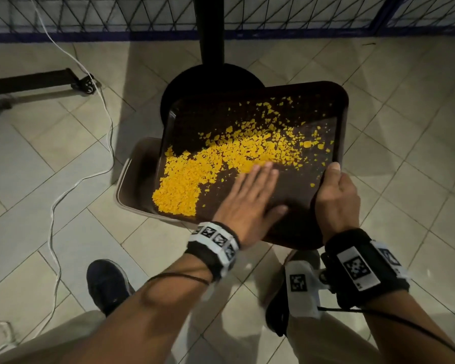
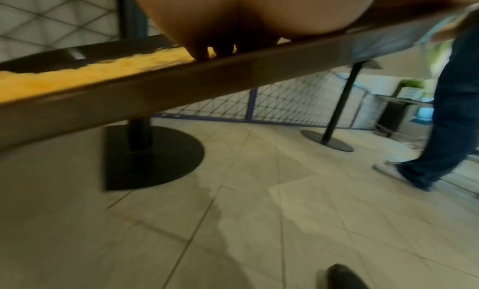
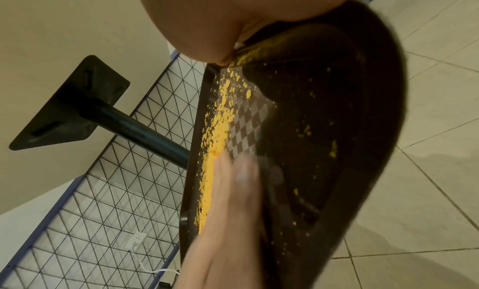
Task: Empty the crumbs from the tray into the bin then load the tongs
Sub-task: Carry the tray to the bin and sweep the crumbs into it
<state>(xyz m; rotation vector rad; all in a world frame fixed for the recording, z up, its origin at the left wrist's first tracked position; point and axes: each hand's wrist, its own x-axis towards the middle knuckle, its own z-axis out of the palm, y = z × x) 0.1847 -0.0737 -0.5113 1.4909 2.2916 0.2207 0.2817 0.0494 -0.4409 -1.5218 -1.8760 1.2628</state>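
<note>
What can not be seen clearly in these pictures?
- Bin: head view, the tray covers most of it; its contents are hidden.
- Right hand fingers: under the tray.
- Left hand: blurred in the right wrist view.
- Crumbs: blurred in the left wrist view.
- Tongs: in no view.

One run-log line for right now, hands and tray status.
left hand: flat on tray, sweeping crumbs | right hand: grips tray edge | tray: tilted over bin | tongs: unseen
</note>
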